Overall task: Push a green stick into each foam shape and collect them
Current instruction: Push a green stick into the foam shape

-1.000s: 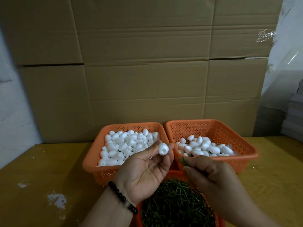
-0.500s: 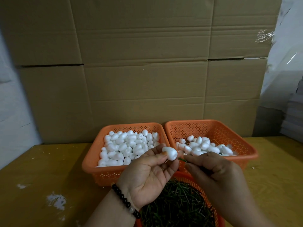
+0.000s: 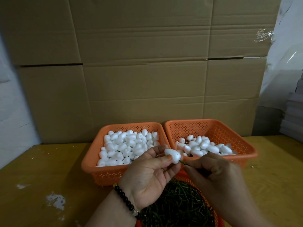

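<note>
Head view shows the left hand (image 3: 147,176) palm-up, its thumb and fingertips pinching a white foam egg (image 3: 172,156) just above the near rim of the left basket (image 3: 91,163); the right hand (image 3: 213,174) pinches a green stick (image 3: 182,162) whose tip meets the blunt end of the egg; how deep it sits cannot be told.

Judging by this, the push is under way; if the stick enters off-axis it could break out through the side of the soft foam, and too hard a squeeze by the left hand could dent it; a thin stick pushed from far back might also bend.

The right basket (image 3: 246,149) of foam shapes, some seemingly with sticks, lies just beyond the right hand, so the drop is short; its near rim is the only edge to clear. The round basket of sticks (image 3: 180,208) sits directly under both hands, touching neither; the cardboard wall (image 3: 147,71) stands well behind; the yellow table (image 3: 41,169) offers open room to either side.
</note>
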### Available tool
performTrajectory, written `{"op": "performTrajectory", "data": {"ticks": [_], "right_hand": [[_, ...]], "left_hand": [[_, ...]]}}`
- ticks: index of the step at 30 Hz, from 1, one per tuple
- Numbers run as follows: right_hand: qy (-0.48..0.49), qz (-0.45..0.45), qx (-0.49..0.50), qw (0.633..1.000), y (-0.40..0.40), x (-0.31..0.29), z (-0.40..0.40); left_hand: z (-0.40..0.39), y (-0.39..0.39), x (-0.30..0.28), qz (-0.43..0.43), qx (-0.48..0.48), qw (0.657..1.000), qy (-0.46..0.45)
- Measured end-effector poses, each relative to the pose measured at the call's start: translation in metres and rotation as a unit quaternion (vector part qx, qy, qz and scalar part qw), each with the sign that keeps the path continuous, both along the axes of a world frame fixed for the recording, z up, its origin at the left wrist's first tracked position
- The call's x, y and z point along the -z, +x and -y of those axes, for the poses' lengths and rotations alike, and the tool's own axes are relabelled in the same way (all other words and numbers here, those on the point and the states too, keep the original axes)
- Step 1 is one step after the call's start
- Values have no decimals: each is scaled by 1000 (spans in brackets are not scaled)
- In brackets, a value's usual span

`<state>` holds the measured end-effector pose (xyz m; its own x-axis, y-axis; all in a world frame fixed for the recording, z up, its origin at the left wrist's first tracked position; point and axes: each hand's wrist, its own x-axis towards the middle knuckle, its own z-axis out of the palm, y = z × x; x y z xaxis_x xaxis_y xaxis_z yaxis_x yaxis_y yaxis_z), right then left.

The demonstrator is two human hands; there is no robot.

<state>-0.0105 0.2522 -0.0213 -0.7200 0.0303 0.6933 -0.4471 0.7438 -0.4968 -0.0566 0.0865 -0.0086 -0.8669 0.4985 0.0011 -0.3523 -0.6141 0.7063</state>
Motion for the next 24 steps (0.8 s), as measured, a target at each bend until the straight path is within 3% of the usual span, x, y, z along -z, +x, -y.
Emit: {"op": "performTrajectory", "data": {"ticks": [24], "right_hand": [[37,17,3,999,0,2,-2]], "left_hand": [[-9,3,9,-8,-20,998,-56]]}}
